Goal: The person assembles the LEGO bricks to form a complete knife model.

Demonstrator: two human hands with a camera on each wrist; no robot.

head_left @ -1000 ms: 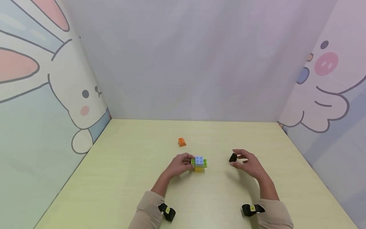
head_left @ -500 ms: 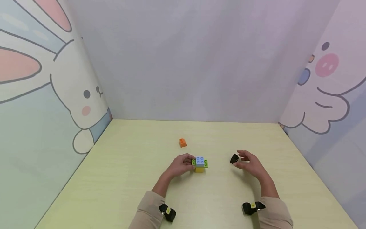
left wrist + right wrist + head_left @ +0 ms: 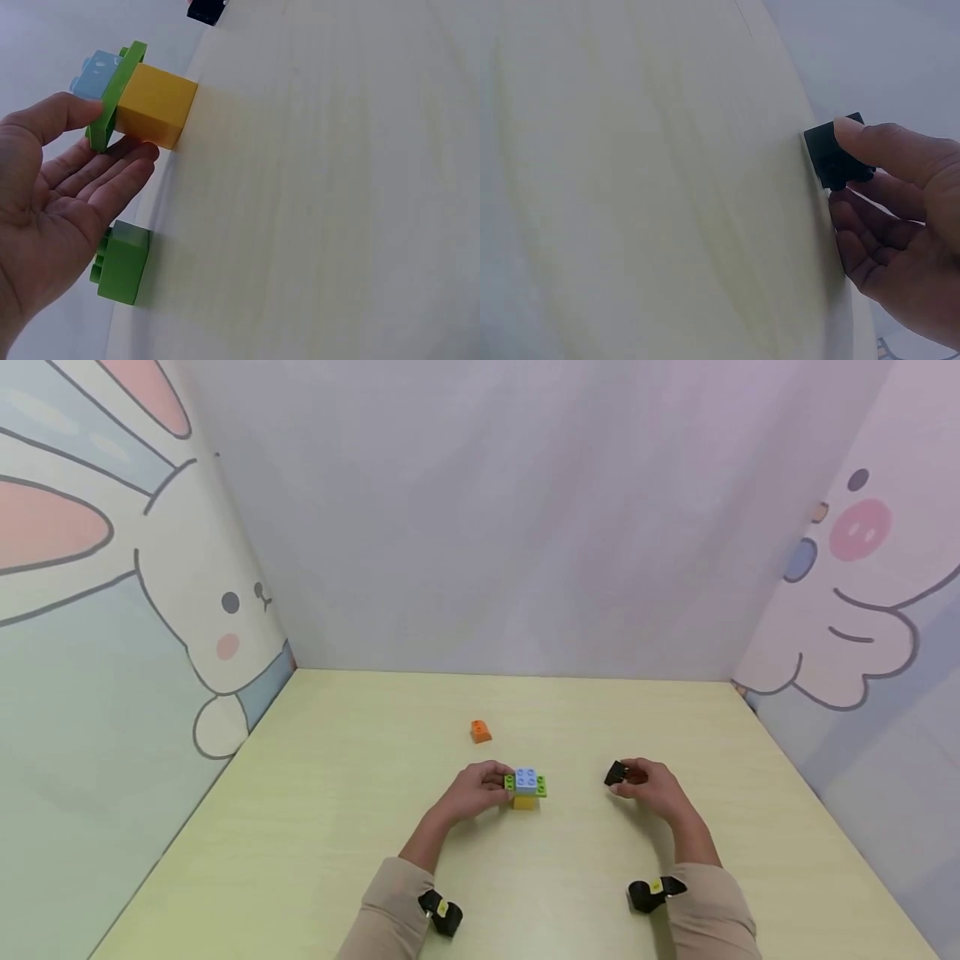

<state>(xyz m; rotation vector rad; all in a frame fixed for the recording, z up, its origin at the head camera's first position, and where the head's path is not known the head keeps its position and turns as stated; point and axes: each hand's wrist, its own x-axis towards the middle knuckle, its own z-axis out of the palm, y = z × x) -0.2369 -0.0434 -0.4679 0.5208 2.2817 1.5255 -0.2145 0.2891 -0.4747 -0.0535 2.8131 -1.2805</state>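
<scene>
In the head view a small stack of toy bricks [image 3: 526, 781] stands on the table: light blue on top, a flat green plate under it, a yellow brick at the bottom. My left hand [image 3: 477, 791] holds it from the left. In the left wrist view the thumb presses on the edge of the green plate [image 3: 120, 97], and the fingers reach behind the yellow brick [image 3: 159, 105]. Off to the right, my right hand [image 3: 652, 787] pinches a black brick [image 3: 832, 150] between thumb and fingers. Its studs face the palm.
An orange toy brick [image 3: 481, 732] lies farther back on the pale table [image 3: 360, 727]. The left wrist view also shows a green brick [image 3: 124, 266] past the little finger. A grey wall [image 3: 510, 527] closes the back, with printed panels at both sides.
The right fingers have closed in around the black brick, which has turned. The right forearm has shifted slightly. The left hand and the stack have stayed in place.
</scene>
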